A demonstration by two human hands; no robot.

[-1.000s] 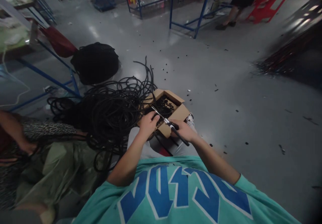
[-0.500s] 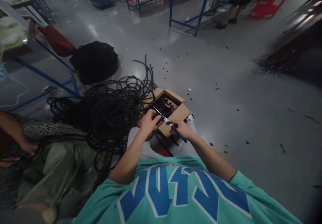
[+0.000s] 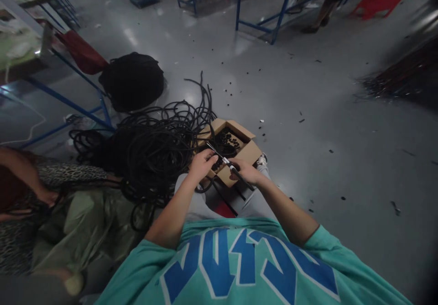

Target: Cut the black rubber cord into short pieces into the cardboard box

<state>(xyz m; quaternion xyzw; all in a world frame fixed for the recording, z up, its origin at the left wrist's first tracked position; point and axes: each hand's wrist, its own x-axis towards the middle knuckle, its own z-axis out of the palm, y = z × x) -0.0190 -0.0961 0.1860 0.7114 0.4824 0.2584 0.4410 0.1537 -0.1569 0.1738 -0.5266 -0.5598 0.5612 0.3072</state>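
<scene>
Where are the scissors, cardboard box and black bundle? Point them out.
Scissors (image 3: 226, 160), head view: white part near the blades.
Cardboard box (image 3: 249, 153), head view: right-hand flap.
Black bundle (image 3: 133, 81), head view: middle of its bulk.

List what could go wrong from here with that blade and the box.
The blades of the cutting tool in the right hand lie close to the fingers of the left hand; a slip might nick them. The tangled black cords reach the cardboard box, so a snag could drag it. Black bits could spill over its rim.
</scene>
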